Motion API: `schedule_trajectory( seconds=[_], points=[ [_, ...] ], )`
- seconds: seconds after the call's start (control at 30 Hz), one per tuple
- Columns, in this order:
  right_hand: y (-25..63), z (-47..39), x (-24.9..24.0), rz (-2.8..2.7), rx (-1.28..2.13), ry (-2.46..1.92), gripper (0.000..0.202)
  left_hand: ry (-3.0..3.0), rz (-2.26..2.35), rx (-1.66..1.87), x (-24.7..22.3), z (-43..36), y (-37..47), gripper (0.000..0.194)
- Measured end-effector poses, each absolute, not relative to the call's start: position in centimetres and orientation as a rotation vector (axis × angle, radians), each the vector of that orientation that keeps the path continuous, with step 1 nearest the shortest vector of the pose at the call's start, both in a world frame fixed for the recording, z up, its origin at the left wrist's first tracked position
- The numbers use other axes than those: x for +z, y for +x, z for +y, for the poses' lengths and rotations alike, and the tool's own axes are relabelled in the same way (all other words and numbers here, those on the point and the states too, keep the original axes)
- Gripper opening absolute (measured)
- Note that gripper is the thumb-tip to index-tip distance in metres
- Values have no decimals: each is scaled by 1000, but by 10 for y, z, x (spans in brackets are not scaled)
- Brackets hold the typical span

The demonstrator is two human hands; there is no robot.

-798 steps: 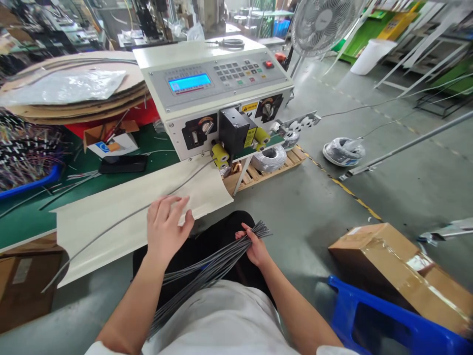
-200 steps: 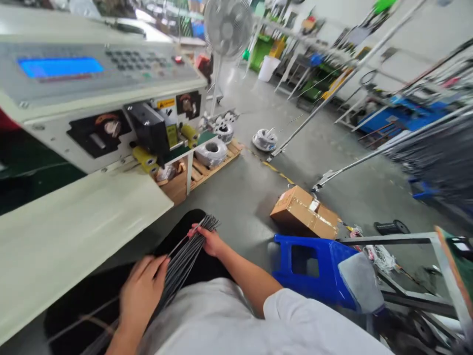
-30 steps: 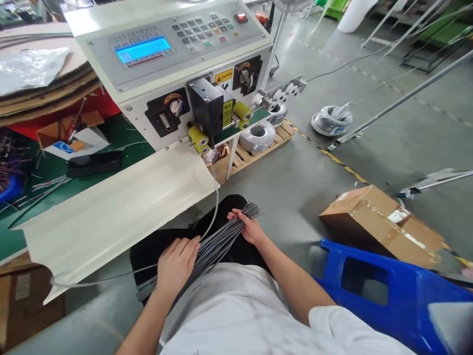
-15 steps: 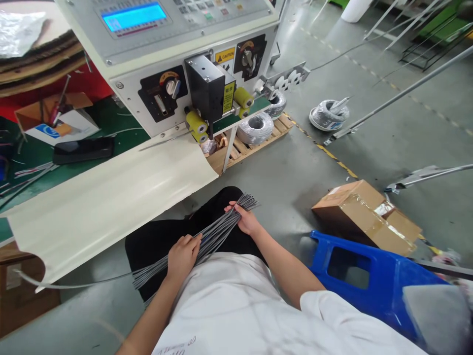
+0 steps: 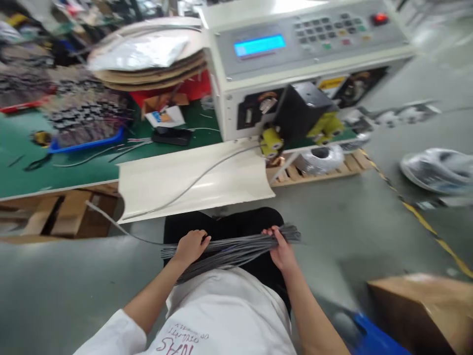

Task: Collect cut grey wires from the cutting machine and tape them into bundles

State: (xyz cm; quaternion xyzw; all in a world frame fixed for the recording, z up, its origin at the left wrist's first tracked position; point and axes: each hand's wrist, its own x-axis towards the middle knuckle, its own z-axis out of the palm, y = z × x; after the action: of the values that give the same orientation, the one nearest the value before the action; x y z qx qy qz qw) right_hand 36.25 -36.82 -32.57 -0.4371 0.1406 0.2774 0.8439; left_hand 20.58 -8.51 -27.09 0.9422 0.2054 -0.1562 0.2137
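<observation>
Your bundle of grey wires (image 5: 254, 242) lies across your lap (image 5: 221, 224), w/ its ends fanned out just past your R hand (image 5: 281, 249). That hand is closed round the bundle near its right end. Your L hand (image 5: 192, 245) sits on top of the bundle near the other end, fingers bent — can't tell if it pinches a wire or just rests there. One long wire (image 5: 105, 215) pokes out left, well past the rest.

To do this bit well, I'd keep the R hand snug, but not so hard that wires bend. Use the L hand to slide the long one in flat, prob. till its tip lines up w/ the others. Go slow, b/c a quick tug could drag other wires out too.

Further out, a single wire (image 5: 205, 172) runs from the yellow rollers (image 5: 272, 142) of the machine (image 5: 223, 111) to the left end of the cream tray (image 5: 155, 177). Half a sec ago only a short bit stuck out — now it's way longer. Your view has turned left too: the blue bin (image 5: 86, 142) shows better, and the blue plastic thing (image 5: 373, 335) bottom right is mostly cut off.
</observation>
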Motion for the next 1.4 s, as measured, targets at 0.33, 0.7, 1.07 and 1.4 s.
schedule_trajectory(
  seconds=[0.33,0.7,1.07,1.4],
  points=[
    [369,-368,-345,349,626,-972,27,2644,1010,-196,-256,-15,150,29],
    [363,-367,-332,408,621,-927,34,2808,-124,648,-149,-95,268,27],
    [363,-373,-334,355,603,-856,30,3001,557,725,-127,-97,328,67],
    [364,-374,-334,352,607,-853,27,3073,533,580,-137,-78,294,64]
  ],
)
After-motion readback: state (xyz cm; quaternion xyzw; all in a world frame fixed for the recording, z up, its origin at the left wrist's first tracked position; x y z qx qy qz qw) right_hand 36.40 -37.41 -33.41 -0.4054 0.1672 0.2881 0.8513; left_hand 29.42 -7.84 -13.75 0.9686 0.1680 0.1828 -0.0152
